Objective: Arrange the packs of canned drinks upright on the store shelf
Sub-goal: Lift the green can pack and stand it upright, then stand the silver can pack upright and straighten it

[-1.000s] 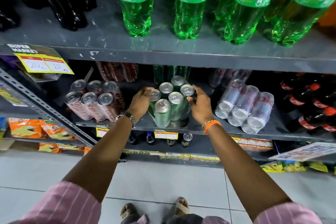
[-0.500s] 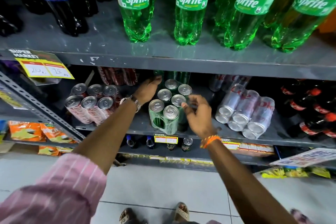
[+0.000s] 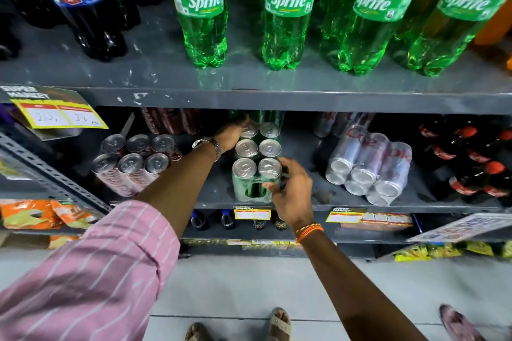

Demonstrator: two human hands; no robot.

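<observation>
A shrink-wrapped pack of green cans (image 3: 256,159) stands upright in the middle of the grey middle shelf (image 3: 318,199), tops facing up. My left hand (image 3: 231,134) reaches deep along the pack's far left side and presses against its back cans. My right hand (image 3: 291,188) grips the pack's front right corner near the shelf edge. To the left, a pack of red cans (image 3: 133,163) leans tilted. To the right, a pack of silver cans (image 3: 370,166) lies tilted on its side.
Large green Sprite bottles (image 3: 288,14) and dark cola bottles (image 3: 83,8) stand on the shelf above. Small cola bottles (image 3: 476,163) fill the right end of the middle shelf. Price tags (image 3: 59,116) hang off the shelf edges. Snack bags (image 3: 33,214) sit at lower left.
The green pack went from leaning to standing upright and sits deeper on the shelf. My left hand slid further back along it; my right hand dropped to its front corner.
</observation>
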